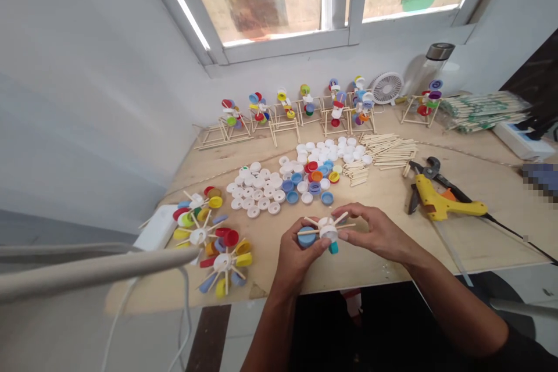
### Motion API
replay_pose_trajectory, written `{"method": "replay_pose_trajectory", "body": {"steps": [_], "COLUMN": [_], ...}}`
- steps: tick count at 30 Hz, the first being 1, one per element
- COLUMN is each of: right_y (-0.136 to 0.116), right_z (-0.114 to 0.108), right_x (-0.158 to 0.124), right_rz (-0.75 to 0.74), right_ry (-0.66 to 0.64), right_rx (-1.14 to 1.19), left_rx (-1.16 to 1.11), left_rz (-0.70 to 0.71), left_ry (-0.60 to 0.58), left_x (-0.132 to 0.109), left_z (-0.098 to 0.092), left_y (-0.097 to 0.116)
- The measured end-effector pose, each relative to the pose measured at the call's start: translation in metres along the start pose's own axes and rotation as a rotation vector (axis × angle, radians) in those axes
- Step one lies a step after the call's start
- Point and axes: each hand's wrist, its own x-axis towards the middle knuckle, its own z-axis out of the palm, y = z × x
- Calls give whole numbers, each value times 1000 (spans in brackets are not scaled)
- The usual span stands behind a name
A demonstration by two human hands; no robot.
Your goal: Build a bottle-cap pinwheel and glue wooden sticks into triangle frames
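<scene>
Slanting in from the left edge, a pale pole (100,272) is reaching over the worktop (274,276) at the lower left of the frame. Just below centre, my left hand (296,256) is closing around a small wheel (326,225) of sticks and caps, its thumb pressing the white hub. My right hand (381,233) is curving in half open, thumb and fingers parted around the wheel's right-hand sticks; I cannot tell whether it is pinching one. White caps (257,192) are lying above, and a yellow glue gun (444,202) is resting at right.
</scene>
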Motion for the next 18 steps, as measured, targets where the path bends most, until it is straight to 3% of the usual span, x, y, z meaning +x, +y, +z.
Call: {"method": "replay_pose_trajectory", "body": {"steps": [7, 18], "right_y": [1, 3], "right_z": [10, 20], "right_x": [1, 2], "right_rz": [43, 83], "right_ry": [-10, 120], "right_rx": [181, 194], "left_rx": [-113, -256], "left_rz": [-20, -31], "left_ry": [-25, 5], "left_x": [-2, -3], "left_z": [3, 9], "left_y": [-6, -4]}}
